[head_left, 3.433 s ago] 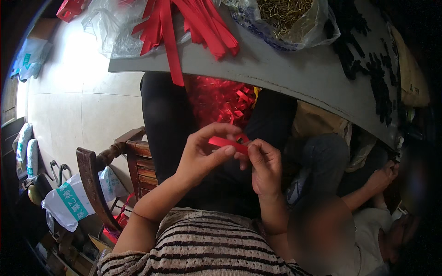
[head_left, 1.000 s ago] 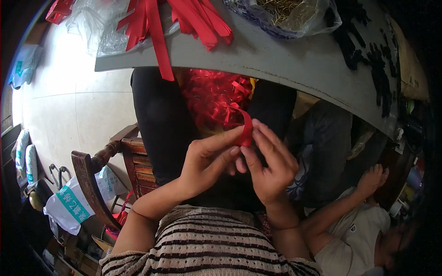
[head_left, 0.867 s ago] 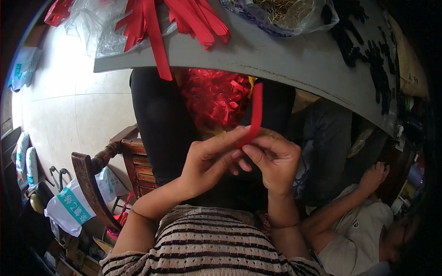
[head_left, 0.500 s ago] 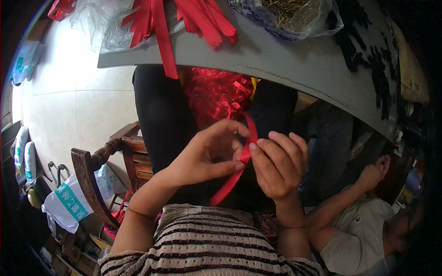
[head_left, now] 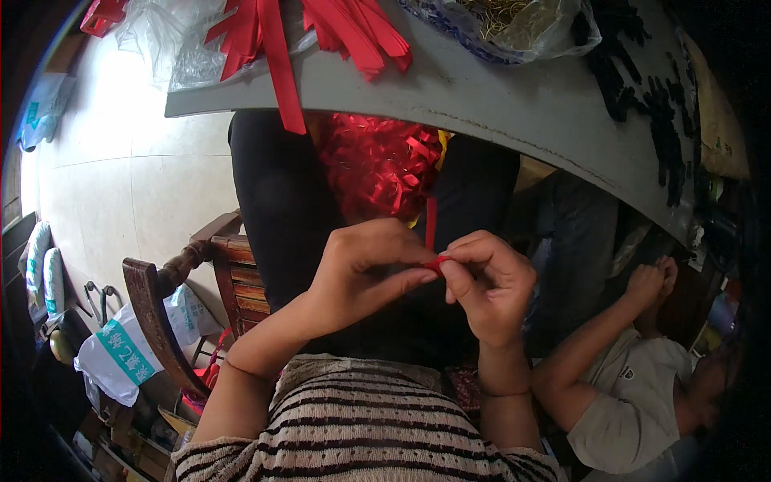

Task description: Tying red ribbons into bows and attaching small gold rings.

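Note:
A red ribbon (head_left: 431,225) is pinched between my two hands above my lap. My left hand (head_left: 373,261) holds it between thumb and forefinger, and my right hand (head_left: 491,281) grips it just beside, fingertips almost touching the left ones. Between them the ribbon is bunched or folded small; one length runs away from the fingertips toward a heap of red ribbon loops (head_left: 381,165) between my knees, under the table edge. On the table, strips of flat red ribbon (head_left: 277,68) lie fanned out, one hanging over the edge.
The grey table (head_left: 482,104) spans the far side. On it lie a clear bag with gold wire-like pieces (head_left: 502,20) and black strips (head_left: 662,136). A wooden chair arm (head_left: 148,321) stands at left, a white and teal sack (head_left: 128,349) beyond. A co-worker's forearm (head_left: 598,329) is at right.
The ribbon's loose end no longer trails toward my body; it is gathered between my fingertips. Both hands have closed in on each other, and the right fingers have curled.

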A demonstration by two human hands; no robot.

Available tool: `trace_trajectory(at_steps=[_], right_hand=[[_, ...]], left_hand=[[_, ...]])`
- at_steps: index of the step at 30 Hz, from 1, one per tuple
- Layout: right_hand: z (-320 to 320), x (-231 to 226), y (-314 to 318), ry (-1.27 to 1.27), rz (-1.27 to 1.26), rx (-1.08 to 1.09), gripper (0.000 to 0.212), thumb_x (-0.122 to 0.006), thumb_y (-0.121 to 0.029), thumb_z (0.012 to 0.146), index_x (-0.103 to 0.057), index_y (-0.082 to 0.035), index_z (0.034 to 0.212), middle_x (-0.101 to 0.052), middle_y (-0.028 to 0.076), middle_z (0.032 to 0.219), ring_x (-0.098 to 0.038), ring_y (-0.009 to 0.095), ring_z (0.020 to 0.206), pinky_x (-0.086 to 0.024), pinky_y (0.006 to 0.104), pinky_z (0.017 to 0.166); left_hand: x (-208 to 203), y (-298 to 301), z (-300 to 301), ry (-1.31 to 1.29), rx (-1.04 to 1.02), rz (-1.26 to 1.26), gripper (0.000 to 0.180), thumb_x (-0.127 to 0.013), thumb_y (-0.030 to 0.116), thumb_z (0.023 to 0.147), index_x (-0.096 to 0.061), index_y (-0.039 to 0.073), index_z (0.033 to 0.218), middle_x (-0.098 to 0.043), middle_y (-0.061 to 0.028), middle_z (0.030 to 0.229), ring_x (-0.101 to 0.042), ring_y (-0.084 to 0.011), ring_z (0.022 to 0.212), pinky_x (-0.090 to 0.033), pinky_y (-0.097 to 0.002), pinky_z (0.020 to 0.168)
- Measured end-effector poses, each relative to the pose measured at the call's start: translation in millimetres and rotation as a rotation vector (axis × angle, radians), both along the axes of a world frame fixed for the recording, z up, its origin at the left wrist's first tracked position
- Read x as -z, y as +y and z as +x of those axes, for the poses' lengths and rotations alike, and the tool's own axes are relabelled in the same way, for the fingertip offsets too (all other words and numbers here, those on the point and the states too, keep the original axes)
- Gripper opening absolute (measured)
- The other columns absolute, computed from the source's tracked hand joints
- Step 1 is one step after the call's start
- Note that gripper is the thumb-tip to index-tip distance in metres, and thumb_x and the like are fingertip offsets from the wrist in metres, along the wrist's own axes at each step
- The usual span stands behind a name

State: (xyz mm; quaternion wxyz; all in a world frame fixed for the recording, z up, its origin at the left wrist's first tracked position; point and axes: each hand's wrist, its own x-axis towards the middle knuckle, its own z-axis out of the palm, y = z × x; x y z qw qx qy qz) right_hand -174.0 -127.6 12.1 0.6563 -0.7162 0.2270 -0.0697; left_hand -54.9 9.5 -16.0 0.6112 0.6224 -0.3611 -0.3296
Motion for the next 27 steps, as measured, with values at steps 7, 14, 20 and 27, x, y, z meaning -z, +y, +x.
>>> trace_trajectory(at_steps=[7,14,20,27], right_hand=[[22.3,-24.8,-30.0,-0.281,-0.199,-0.402,0.025,-0.074,-0.006,0.066,-0.070,-0.005,0.091,-0.063,0.005,0.087,-0.058,0.013,0.073,-0.045,0.0243,0.058],[14.8,-11.3,-8.9,-0.320,-0.582,-0.206,0.018,-0.076,-0.007,0.064,-0.069,-0.005,0.080,-0.062,0.005,0.081,-0.060,0.019,0.071,-0.050,0.0286,0.058],[22.7,-26.4,-15.6,-0.200,-0.455,-0.236,0.012,-0.072,-0.004,0.070,-0.064,-0.001,0.078,-0.064,0.010,0.078,-0.064,0.022,0.068,-0.051,0.0289,0.058],[18.3,-18.3,-14.3,0.073,0.128,-0.038,0.012,-0.068,-0.001,0.076,-0.064,0.002,0.088,-0.065,0.011,0.076,-0.065,0.017,0.066,-0.050,0.0245,0.057]], left_hand=[[3.6,7.9,-0.9,0.898,0.270,-0.076,0.009,-0.067,0.003,0.080,-0.064,-0.001,0.087,-0.063,-0.0040,0.081,-0.057,-0.0090,0.072,-0.046,-0.0238,0.066],[4.3,4.9,-1.9,0.847,-0.392,-0.018,0.003,-0.063,0.003,0.082,-0.064,0.000,0.083,-0.064,-0.0038,0.080,-0.058,-0.0106,0.071,-0.047,-0.0236,0.064],[-17.9,1.1,12.7,-0.144,0.159,0.064,0.010,-0.067,-0.002,0.071,-0.064,0.000,0.081,-0.059,-0.0105,0.072,-0.060,-0.0227,0.066,-0.048,-0.0283,0.060],[-15.8,0.0,4.2,0.249,-0.007,-0.142,0.013,-0.066,-0.005,0.075,-0.062,-0.004,0.086,-0.064,-0.0101,0.080,-0.064,-0.0162,0.070,-0.051,-0.0254,0.064]])
